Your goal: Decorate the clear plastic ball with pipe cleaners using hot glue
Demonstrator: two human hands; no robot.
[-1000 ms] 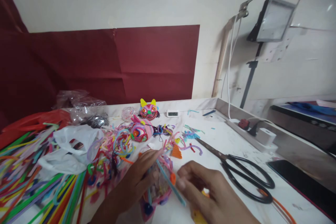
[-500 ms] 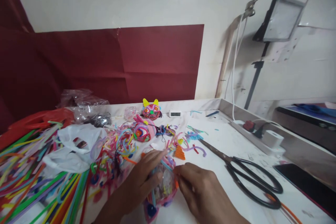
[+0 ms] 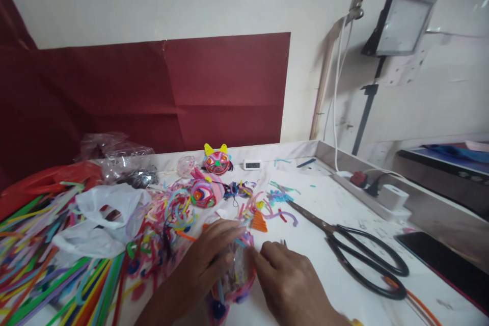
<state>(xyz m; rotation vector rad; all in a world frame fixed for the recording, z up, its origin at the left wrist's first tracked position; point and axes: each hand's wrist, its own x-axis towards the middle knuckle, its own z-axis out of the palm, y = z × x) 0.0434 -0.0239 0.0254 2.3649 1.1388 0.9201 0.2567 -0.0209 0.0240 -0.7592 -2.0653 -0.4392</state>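
Near the front of the table is a see-through plastic craft ball [image 3: 241, 267] trimmed with pink, blue and purple pipe cleaners. A dark blue pom-pom [image 3: 219, 309] sits at its lower end. My left hand [image 3: 202, 260] curves over the ball's left and upper side and grips it. At the ball's right edge, my right hand [image 3: 294, 280] is closed, thumb and forefinger together. Whatever it pinches is hidden, though a small grey tip [image 3: 283, 243] shows behind its knuckles. Just beyond the hands lies an orange ridged piece [image 3: 260, 221].
Large black-handled scissors [image 3: 332, 232] lie to the right, beside a phone [image 3: 439, 260] and a power strip [image 3: 382, 201]. Pipe cleaners [image 3: 99, 285] and a white bag [image 3: 107, 214] crowd the left. Two decorated balls, one yellow-eared [image 3: 217, 162], stand behind near a small digital display [image 3: 252, 165].
The view has shifted slightly, moving the background left. My right hand has turned a little at the ball's edge, and a grey tip now shows behind it. My left hand keeps its hold.
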